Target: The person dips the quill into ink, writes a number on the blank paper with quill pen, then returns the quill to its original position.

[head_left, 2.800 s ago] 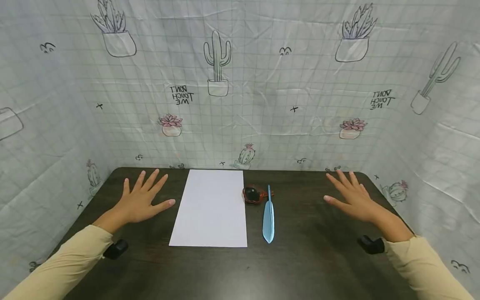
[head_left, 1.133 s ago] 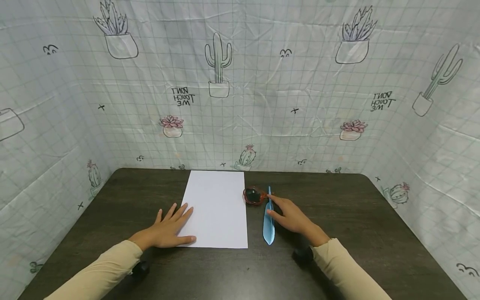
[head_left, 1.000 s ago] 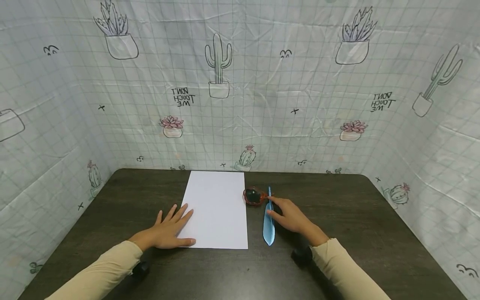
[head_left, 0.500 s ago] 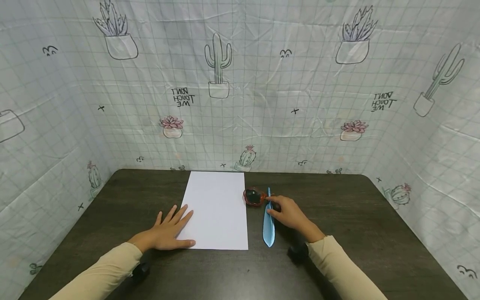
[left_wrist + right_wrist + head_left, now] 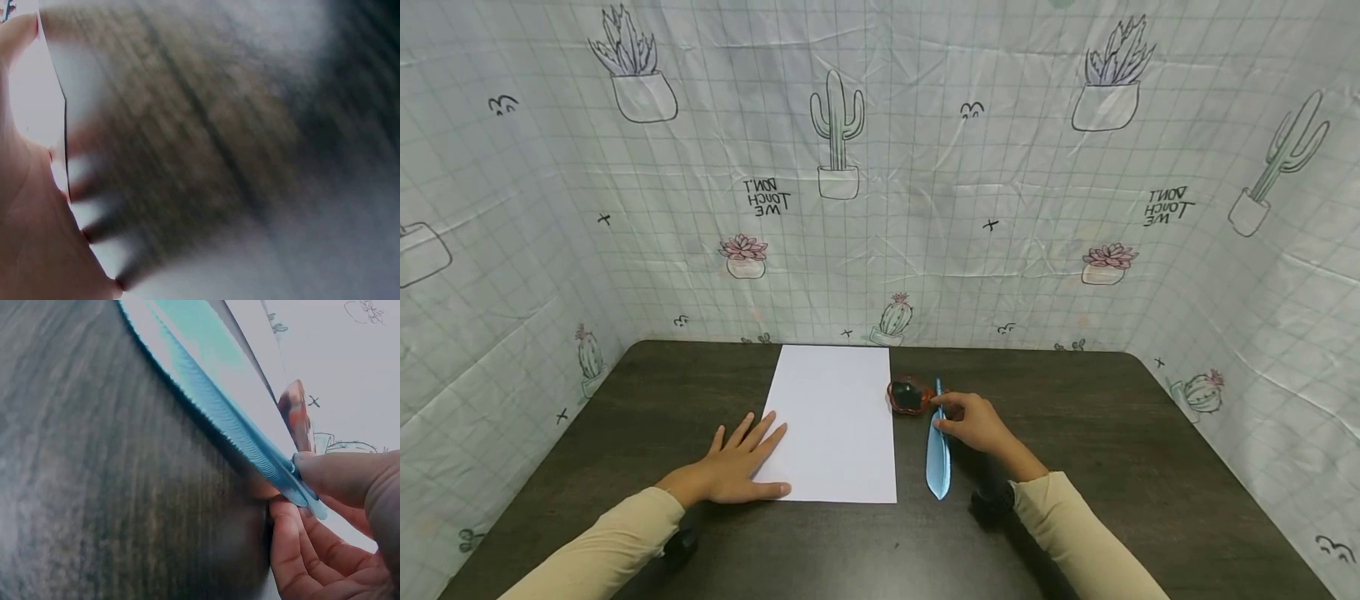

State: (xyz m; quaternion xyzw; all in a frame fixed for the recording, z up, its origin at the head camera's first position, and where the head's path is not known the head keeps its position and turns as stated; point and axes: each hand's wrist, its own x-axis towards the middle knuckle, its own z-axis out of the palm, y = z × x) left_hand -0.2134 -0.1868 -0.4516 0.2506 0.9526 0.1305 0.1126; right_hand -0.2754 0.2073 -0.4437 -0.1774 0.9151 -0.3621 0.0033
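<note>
My left hand rests with spread, straight fingers over the lower left edge of a white sheet of paper. To the right of the sheet, my right hand pinches a light-blue feather quill near its thin far end. The right wrist view shows the thumb on top of the quill and the fingers curled beneath. Its broad end points toward the body. A small amber dish with a dark middle sits at the paper's right edge, beside the right fingertips.
The dark wooden table carries all of these things. A white cloth with cactus drawings hangs behind the table and at both sides. Each wrist wears a black camera, the right one low over the table.
Both hands have come inward from the table's sides, the left onto the paper, the right to the quill. Over the last second the right fingers have curled in and closed on the quill.
</note>
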